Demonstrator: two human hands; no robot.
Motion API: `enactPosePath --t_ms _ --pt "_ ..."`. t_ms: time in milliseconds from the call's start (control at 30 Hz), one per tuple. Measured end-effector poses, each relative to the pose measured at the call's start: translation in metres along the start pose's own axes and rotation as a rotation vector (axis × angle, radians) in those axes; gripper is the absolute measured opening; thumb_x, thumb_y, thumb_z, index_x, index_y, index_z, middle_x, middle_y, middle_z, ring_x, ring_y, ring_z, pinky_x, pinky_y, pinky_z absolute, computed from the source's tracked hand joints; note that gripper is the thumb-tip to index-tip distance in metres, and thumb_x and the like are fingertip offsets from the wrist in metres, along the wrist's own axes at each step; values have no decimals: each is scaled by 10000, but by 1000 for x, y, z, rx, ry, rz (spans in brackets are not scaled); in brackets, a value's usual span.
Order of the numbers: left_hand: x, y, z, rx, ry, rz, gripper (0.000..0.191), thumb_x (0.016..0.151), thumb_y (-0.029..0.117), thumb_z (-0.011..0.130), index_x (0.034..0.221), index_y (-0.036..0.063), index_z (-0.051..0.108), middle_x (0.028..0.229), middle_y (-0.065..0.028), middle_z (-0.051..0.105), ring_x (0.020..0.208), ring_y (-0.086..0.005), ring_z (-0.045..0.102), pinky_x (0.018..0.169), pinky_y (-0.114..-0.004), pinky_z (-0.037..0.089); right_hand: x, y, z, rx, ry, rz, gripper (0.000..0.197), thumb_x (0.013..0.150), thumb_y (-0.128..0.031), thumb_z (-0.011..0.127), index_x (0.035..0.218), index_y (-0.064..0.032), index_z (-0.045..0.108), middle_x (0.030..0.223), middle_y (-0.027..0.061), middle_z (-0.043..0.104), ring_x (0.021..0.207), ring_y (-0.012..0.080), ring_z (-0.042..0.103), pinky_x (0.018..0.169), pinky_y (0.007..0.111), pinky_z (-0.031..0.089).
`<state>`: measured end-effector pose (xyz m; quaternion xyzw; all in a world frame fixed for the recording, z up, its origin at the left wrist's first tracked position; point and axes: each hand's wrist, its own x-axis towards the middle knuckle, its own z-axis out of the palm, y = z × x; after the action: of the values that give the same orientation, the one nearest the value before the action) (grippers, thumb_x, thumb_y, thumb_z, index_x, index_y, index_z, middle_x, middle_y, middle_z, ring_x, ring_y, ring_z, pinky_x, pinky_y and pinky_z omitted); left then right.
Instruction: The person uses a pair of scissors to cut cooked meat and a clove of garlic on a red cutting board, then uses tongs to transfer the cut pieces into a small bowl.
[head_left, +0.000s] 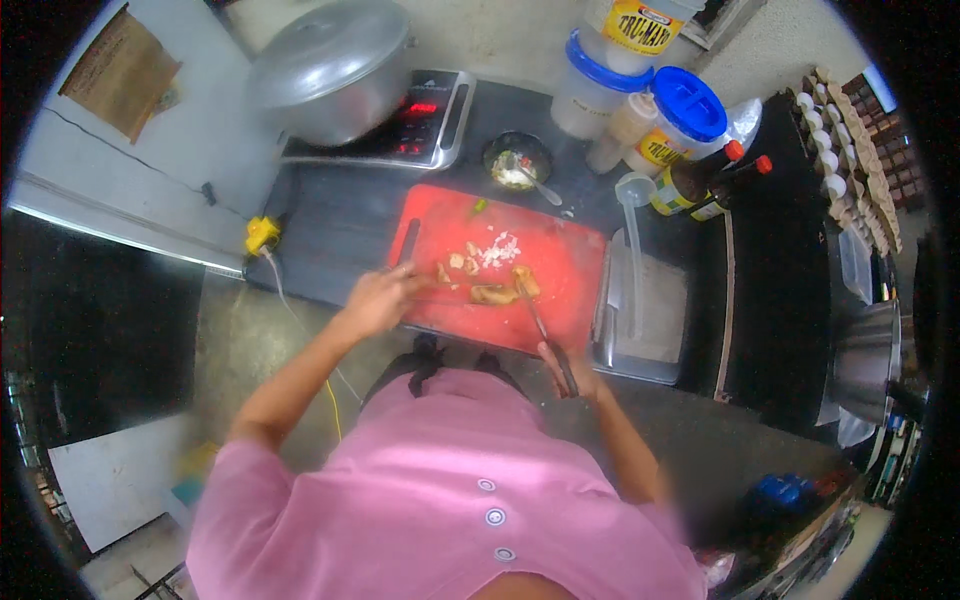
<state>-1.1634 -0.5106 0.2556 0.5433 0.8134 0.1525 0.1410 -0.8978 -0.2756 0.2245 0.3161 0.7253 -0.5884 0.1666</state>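
Observation:
My left hand (382, 300) is at the left edge of a red cutting board (570, 255), its fingers closed around a thin utensil (444, 285), too blurred to name exactly. My right hand (559, 371), by the board's near edge, grips the dark handle of a slim metal knife (534, 311). The knife's tip touches a browned food piece (526, 280). A longer browned piece (493, 294) lies just left of it, with smaller cut chunks (457, 261) beyond. White chopped bits (501, 250) are heaped mid-board, and a green chili piece (480, 205) rests near the far edge.
Behind the board stands a dark bowl (517, 161) of chopped food with a spoon. A large lidded pot (330, 75) sits on a lit induction cooker (431, 124). Right of the board, a metal tray (660, 300) carries a ladle (636, 247). Sauce bottles (686, 184) and blue-lidded tubs (686, 105) stand behind.

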Motion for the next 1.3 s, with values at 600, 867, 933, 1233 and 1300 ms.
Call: enactPosePath --t_ms 600,867,933,1233,1300 --pt "-10 -30 26 -108 36 -20 415 705 115 666 1115 157 617 1076 -53 573 956 -267 591 775 -383 503 24 -3 -5 -52 -184 256 803 786 -731 415 995 33 551 637 105 523 449 178 526 396 309 414" --pt "-7 -33 23 -105 102 27 407 708 96 659 1109 153 621 1033 -63 587 929 -271 597 776 -379 505 14 1 5 -77 -54 4 591 850 -639 421 797 -62 537 497 33 442 374 175 495 370 311 394" --pt "-9 -35 18 -116 82 -12 422 724 106 651 1135 193 606 1077 -70 581 945 -276 595 791 -387 503 5 6 6 -68 -70 91 603 847 -652 408 817 -63 533 503 34 442 395 173 498 380 311 395" --pt "0 -25 14 -63 57 34 426 733 117 648 1146 211 604 1115 -76 568 925 -280 600 756 -387 516 10 4 8 21 -179 116 646 832 -707 342 865 -75 471 558 25 430 477 153 498 416 299 407" --pt "2 -23 13 -56 71 62 417 735 116 645 1140 207 608 1110 -69 568 911 -275 604 742 -385 518 14 5 8 75 -183 89 643 831 -706 347 833 -75 473 557 20 420 462 154 494 407 296 405"
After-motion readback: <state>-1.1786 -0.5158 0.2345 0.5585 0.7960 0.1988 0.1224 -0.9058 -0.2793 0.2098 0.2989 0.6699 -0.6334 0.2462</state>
